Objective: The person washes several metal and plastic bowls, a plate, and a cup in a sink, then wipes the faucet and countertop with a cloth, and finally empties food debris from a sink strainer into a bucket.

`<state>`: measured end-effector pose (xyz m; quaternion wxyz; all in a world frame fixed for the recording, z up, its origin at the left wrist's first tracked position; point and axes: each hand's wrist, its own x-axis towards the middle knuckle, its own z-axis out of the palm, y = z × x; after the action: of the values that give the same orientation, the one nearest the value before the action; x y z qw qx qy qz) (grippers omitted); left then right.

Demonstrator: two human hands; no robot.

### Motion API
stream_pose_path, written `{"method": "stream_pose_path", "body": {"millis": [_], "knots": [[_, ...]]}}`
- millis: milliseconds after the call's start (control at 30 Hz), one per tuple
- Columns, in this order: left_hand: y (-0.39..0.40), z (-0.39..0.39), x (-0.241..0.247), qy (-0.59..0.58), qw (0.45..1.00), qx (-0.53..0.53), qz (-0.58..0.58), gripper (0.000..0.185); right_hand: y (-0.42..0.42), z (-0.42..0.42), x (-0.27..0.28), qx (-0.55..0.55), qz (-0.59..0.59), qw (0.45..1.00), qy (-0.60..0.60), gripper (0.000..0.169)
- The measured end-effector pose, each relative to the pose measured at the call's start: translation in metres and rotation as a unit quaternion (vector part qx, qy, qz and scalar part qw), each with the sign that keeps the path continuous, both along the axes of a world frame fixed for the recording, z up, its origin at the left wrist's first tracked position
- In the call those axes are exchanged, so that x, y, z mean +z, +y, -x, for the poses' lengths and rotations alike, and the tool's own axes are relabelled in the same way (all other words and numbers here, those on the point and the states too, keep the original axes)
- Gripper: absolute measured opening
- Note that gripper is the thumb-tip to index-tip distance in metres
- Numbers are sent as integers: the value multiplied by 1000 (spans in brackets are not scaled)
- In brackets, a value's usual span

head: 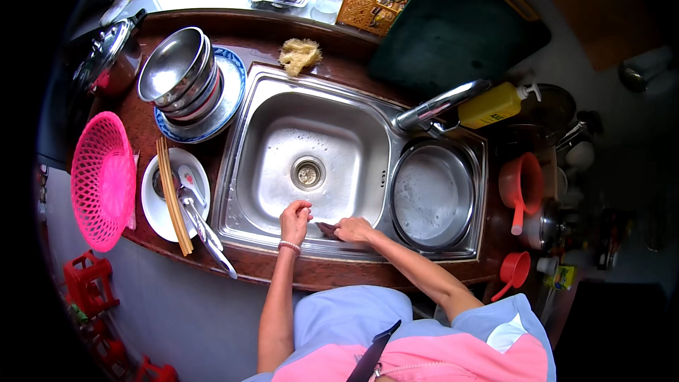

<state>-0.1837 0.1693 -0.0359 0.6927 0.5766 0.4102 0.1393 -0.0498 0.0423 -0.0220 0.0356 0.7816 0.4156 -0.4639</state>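
Observation:
Both my hands are over the front edge of a stainless steel sink [339,116]. My right hand [354,229] grips a small dark brown piece, seemingly a cloth [326,229], most of it hidden by the fingers. To its left, my left hand [295,221] hovers with fingers loosely curled and thumb apart, and nothing shows in it. A few suds and drops cling to the basin's wall, and the drain strainer [307,173] is uncovered. Right of the basin, a round metal pan [434,193] holds cloudy water with some foam.
Left of the sink, steel bowls [172,66] stack on a blue-rimmed plate [238,71]. Chopsticks [172,196] and spoons lie across a white bowl [154,220] near a pink basket [101,180]. Behind stand a loofah [299,55], a faucet [443,103] and a yellow soap bottle [490,106].

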Motion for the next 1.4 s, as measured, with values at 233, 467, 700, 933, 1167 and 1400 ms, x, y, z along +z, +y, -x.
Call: {"method": "stream_pose_path", "body": {"millis": [233, 467, 700, 933, 1167, 1400], "knots": [[-3, 3, -3, 13, 1000, 5, 16, 14, -35, -28, 75, 48, -220, 974, -24, 25], [-4, 0, -2, 52, 999, 13, 7, 14, -20, -104, 98, -54, -353, 904, -236, 19], [-5, -3, -1, 78, 997, -8, -7, 14, -1, -176, 44, -79, -402, 808, -423, 15], [-7, -3, 1, 98, 995, -18, -8, 15, 44, -174, 23, -144, -351, 797, -470, 16], [-6, 1, -7, 91, 995, -37, -29, 14, 97, -182, 19, -76, -315, 774, -544, 8], [-6, -4, 3, 96, 995, -24, -18, 14, 138, -186, 18, -77, -326, 782, -525, 12]]}}
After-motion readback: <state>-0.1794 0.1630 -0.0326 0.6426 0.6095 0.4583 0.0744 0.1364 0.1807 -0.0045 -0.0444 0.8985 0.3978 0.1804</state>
